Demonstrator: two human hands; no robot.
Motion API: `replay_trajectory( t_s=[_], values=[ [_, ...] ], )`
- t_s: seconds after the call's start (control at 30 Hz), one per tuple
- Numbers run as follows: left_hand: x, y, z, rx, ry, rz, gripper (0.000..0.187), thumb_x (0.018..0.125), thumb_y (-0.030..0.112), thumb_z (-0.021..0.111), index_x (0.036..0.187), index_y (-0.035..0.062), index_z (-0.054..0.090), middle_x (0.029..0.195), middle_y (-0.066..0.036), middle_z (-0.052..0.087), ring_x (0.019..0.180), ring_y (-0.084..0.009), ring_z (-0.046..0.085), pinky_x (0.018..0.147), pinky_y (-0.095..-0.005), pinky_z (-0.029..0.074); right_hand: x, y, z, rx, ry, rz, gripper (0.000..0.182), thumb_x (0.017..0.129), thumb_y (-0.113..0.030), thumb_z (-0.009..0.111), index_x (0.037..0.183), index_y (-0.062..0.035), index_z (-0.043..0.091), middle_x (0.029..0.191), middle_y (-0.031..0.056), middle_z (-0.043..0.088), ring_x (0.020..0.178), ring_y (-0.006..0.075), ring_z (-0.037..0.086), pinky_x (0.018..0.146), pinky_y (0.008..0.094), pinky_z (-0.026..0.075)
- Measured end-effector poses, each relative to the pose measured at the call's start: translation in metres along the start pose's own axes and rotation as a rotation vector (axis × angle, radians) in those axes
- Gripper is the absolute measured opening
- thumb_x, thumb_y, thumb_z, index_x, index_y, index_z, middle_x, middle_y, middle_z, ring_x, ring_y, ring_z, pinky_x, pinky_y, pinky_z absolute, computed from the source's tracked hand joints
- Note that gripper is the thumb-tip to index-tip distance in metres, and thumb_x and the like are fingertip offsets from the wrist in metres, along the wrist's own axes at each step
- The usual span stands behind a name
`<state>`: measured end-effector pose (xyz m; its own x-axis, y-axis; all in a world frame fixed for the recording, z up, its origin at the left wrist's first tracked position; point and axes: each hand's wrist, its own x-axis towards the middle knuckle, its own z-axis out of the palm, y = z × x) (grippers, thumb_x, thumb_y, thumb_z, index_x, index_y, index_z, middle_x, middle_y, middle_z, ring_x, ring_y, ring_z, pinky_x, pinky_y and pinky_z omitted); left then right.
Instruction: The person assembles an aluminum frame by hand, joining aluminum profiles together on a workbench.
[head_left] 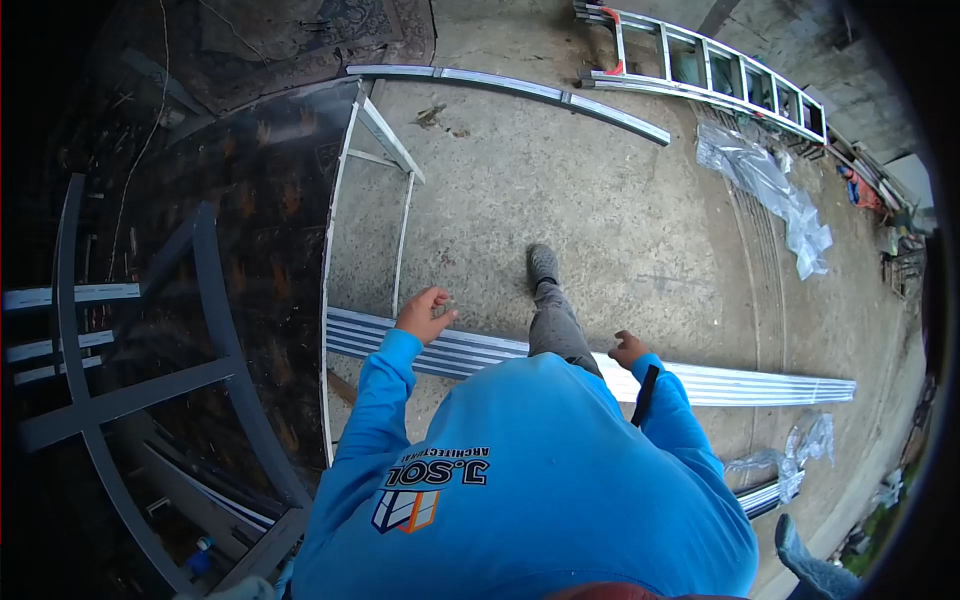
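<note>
My left hand [427,315] hangs with loosely bent fingers apart and nothing visible in it. Below it on the floor lies a bundle of long silvery metal bars [750,385], running from the dark table's edge out to the right. My right hand [628,349] hangs over the same bundle, its fingers loosely bent and apart, with no object showing in it. Both hands appear raised off the bars. One foot in a grey shoe [542,264] is forward on the concrete, beyond the bundle. My body hides the middle of the bars.
At left stands a dark-topped table [250,200] with a grey metal frame [130,400] on it. A long metal bar [500,85] lies ahead. An aluminium ladder [715,75] and clear plastic sheeting [770,185] lie at the upper right. More bars [770,495] are behind at right.
</note>
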<state>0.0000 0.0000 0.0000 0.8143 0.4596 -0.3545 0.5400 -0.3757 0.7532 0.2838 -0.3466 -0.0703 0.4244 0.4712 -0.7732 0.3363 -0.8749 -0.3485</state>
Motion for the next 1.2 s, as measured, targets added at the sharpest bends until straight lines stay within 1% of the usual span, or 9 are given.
replay_trajectory(
  t_s=[0.17, 0.27, 0.3, 0.33, 0.63, 0.87, 0.93, 1.07, 1.2],
  values=[
    [0.121, 0.011, -0.035, -0.123, 0.230, -0.270, 0.036, 0.079, 0.025, 0.072, 0.103, 0.0024, 0.058, 0.100, -0.013, 0.062, 0.089, -0.0254, 0.059, 0.077, -0.0380, 0.050, 0.049, -0.248, -0.196, -0.395, -0.067, -0.739, 0.062, 0.075, -0.027, 0.062, 0.129, -0.0038, 0.043, 0.108, 0.0241, 0.056, 0.101, 0.0404, 0.056, 0.087, 0.0469, 0.046],
    [0.176, 0.005, -0.086, -0.480, 0.289, -0.096, 0.037, 0.077, 0.023, 0.073, 0.103, 0.0021, 0.058, 0.096, -0.012, 0.062, 0.087, -0.0214, 0.058, 0.077, -0.0343, 0.048, -0.039, -0.421, -0.288, -0.465, -0.126, -1.367, 0.050, 0.076, -0.024, 0.062, 0.118, 0.0010, 0.049, 0.104, 0.0206, 0.058, 0.097, 0.0362, 0.056, 0.086, 0.0440, 0.047],
    [0.189, 0.066, -0.098, -0.430, 0.582, -0.435, 0.036, 0.077, 0.021, 0.073, 0.104, 0.0022, 0.058, 0.093, -0.010, 0.063, 0.087, -0.0192, 0.057, 0.078, -0.0325, 0.047, -0.071, -0.464, -0.315, -0.697, -0.309, -1.277, 0.045, 0.078, -0.025, 0.061, 0.116, -0.0017, 0.051, 0.107, 0.0189, 0.058, 0.099, 0.0327, 0.057, 0.088, 0.0434, 0.047],
    [0.198, 0.075, -0.126, -0.269, 0.539, -0.306, 0.036, 0.077, 0.020, 0.073, 0.104, 0.0023, 0.058, 0.093, -0.010, 0.063, 0.087, -0.0189, 0.057, 0.078, -0.0321, 0.047, -0.086, -0.488, -0.336, -0.621, -0.282, -1.556, 0.045, 0.080, -0.028, 0.062, 0.116, -0.0028, 0.053, 0.107, 0.0177, 0.060, 0.101, 0.0291, 0.059, 0.090, 0.0422, 0.046],
    [0.327, 0.057, -0.265, -0.031, 0.670, -0.196, 0.033, 0.076, 0.017, 0.073, 0.102, 0.0022, 0.060, 0.094, -0.008, 0.063, 0.087, -0.0199, 0.060, 0.077, -0.0315, 0.047, 0.026, -0.633, -0.423, -0.606, -0.526, -1.721, 0.043, 0.080, -0.028, 0.061, 0.113, -0.0021, 0.054, 0.096, 0.0136, 0.059, 0.091, 0.0258, 0.058, 0.083, 0.0374, 0.046],
    [0.440, -0.028, -0.403, 0.288, 0.912, -0.529, 0.050, 0.073, 0.030, 0.076, 0.111, 0.0040, 0.056, 0.114, -0.015, 0.051, 0.108, -0.0337, 0.049, 0.090, -0.0417, 0.042, 0.151, -0.796, -0.515, -0.741, -0.525, -1.669, 0.041, 0.080, -0.028, 0.060, 0.111, -0.0015, 0.054, 0.087, 0.0100, 0.059, 0.083, 0.0228, 0.057, 0.076, 0.0332, 0.046],
    [0.450, -0.051, -0.435, 0.311, 0.919, -0.730, 0.070, 0.070, 0.036, 0.078, 0.122, 0.0020, 0.047, 0.125, -0.021, 0.041, 0.115, -0.0392, 0.043, 0.095, -0.0452, 0.039, 0.236, -0.807, -0.508, -0.275, -0.420, -1.684, 0.029, 0.074, -0.020, 0.062, 0.098, -0.0033, 0.058, 0.077, 0.0123, 0.060, 0.080, 0.0287, 0.062, 0.073, 0.0375, 0.050],
    [0.466, -0.084, -0.467, -0.003, 0.770, -1.091, 0.105, 0.065, 0.045, 0.080, 0.139, -0.0035, 0.024, 0.141, -0.031, 0.021, 0.130, -0.0452, 0.026, 0.105, -0.0488, 0.028, 0.505, -0.804, -0.499, 0.011, -0.503, -1.010, 0.044, 0.076, -0.017, 0.061, 0.117, -0.0026, 0.052, 0.085, 0.0148, 0.063, 0.078, 0.0275, 0.064, 0.071, 0.0374, 0.051],
    [0.493, -0.085, -0.465, 0.105, 0.626, -1.216, 0.116, 0.064, 0.042, 0.081, 0.140, -0.0097, 0.011, 0.144, -0.035, 0.011, 0.134, -0.0484, 0.017, 0.110, -0.0489, 0.020, 0.808, -0.747, -0.445, -0.477, -0.316, -0.372, 0.057, 0.072, -0.035, 0.067, 0.119, -0.0049, 0.053, 0.105, 0.0146, 0.063, 0.103, 0.0308, 0.059, 0.089, 0.0372, 0.046]
  ],
)
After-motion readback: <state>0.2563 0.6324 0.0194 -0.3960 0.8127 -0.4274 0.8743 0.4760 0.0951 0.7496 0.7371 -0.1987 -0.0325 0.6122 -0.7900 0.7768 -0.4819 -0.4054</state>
